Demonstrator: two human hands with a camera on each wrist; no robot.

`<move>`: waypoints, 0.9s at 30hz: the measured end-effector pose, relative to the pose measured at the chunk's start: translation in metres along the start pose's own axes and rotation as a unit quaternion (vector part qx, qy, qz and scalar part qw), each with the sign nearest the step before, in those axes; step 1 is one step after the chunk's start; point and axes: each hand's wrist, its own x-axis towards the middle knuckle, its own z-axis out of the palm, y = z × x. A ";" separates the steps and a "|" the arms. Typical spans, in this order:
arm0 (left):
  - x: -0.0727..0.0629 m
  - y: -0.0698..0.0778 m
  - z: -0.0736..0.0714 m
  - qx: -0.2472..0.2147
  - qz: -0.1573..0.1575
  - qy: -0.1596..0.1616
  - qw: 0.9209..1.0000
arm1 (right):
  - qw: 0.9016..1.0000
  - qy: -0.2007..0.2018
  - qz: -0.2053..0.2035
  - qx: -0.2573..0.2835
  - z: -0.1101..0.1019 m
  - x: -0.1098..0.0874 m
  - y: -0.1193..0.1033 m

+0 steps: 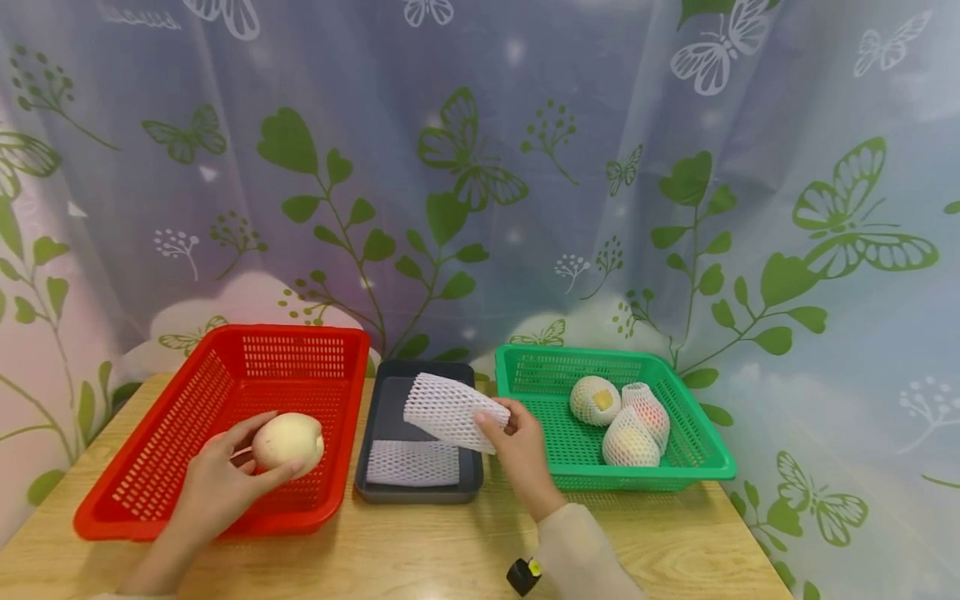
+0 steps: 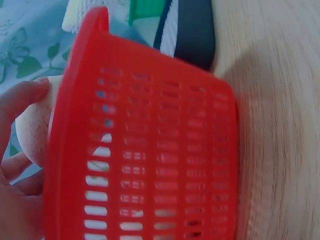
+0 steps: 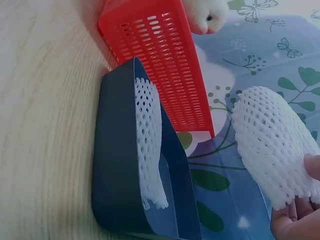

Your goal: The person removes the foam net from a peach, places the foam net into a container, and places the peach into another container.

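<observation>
Pale yellow round fruit (image 1: 292, 442) sits in our left hand (image 1: 217, 485), above the rim of the red perforated plastic basket (image 1: 296, 354), toward its right side. Left fingers and thumb curl round the fruit, firm contact. Left wrist view: reddish speckles on its skin.

Our right hand (image 1: 519, 450) pinches the near end of a white foam mesh sleeve (image 1: 450, 410), thumb on the outer face. We have the sleeve up over the dark grey rectangular tray (image 1: 390, 404), well apart from the fruit; its far end points toward the fruit side.

Second white foam mesh sleeve (image 1: 412, 464) lies flat in the near half of the tray. Tray stands between our two baskets, close to the red one.

On the right, the green perforated plastic basket (image 1: 622, 479) has three net-wrapped fruits: one with a yellowish patch (image 1: 595, 400), one pale yellow (image 1: 632, 443), one reddish (image 1: 651, 414), the last two touching.

All on our light wood table (image 1: 405, 550), patterned butterfly-and-leaf curtain (image 1: 495, 283) behind. Small black object (image 1: 522, 577) with a yellow spot is just beside our right cream cuff (image 1: 581, 546); can't tell if attached.
</observation>
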 end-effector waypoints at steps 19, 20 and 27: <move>0.016 -0.030 -0.003 0.149 0.054 -0.090 0.983 | 0.999 0.034 0.000 -0.039 0.041 0.038 0.020; 0.018 -0.031 -0.002 0.149 0.052 -0.098 0.983 | 0.998 0.041 0.008 -0.047 0.043 0.039 0.021; 0.031 -0.035 0.005 0.158 0.042 -0.102 0.981 | 0.995 0.054 0.038 -0.072 0.062 0.051 0.035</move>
